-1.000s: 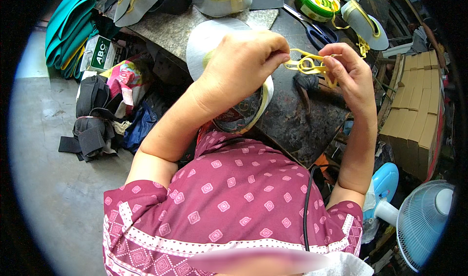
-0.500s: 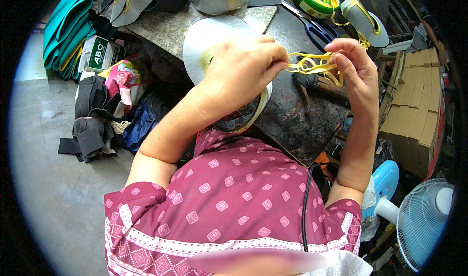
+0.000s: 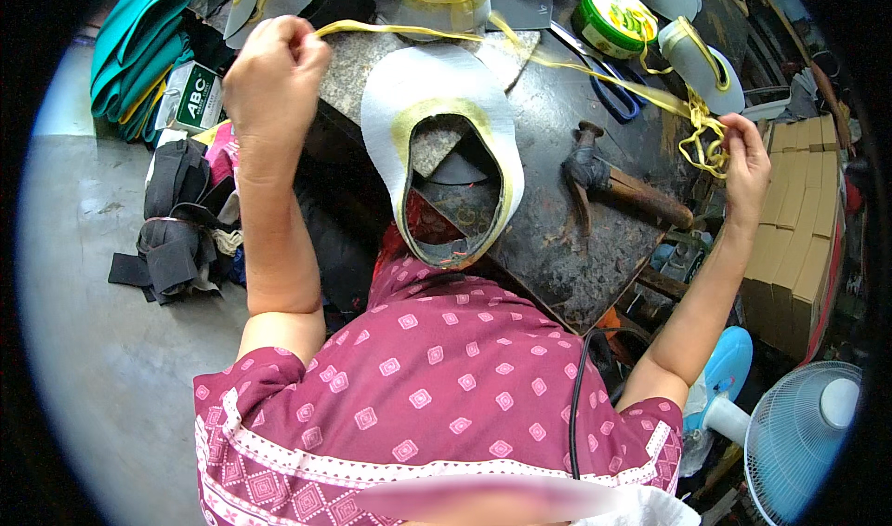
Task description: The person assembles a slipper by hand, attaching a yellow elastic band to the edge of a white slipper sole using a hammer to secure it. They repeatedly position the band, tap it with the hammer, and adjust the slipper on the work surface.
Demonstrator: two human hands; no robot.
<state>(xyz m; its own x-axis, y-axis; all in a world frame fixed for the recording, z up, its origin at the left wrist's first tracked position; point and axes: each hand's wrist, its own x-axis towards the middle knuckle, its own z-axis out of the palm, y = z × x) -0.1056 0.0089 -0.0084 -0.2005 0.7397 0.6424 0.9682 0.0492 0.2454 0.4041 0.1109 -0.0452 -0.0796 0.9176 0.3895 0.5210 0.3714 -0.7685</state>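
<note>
My left hand [image 3: 277, 89], raised at the upper left, pinches one end of a narrow yellow strip [image 3: 409, 31]. From there the strip stretches across the bench to the right, where it ends in a tangled bunch. My right hand [image 3: 746, 168] is closed on the strip beside that bunch, though its fingertips are partly hidden. Between my arms, against the bench's near edge, a light grey shoe upper [image 3: 381, 108] with yellowish glue round its opening stands untouched.
On the dark bench [image 3: 548, 247] lie a hammer [image 3: 641, 191], blue-handled scissors [image 3: 618, 98] and a round green tub [image 3: 595, 29]. More grey uppers [image 3: 437, 10] line the back. Folded green material [image 3: 139, 43] stands left; cardboard pieces [image 3: 790, 219] and a fan [image 3: 804, 442] stand right.
My hands have moved far apart, left hand to the left and right hand to the right. The looped yellow strip is now drawn out between them, uncovering the shoe upper and hammer.
</note>
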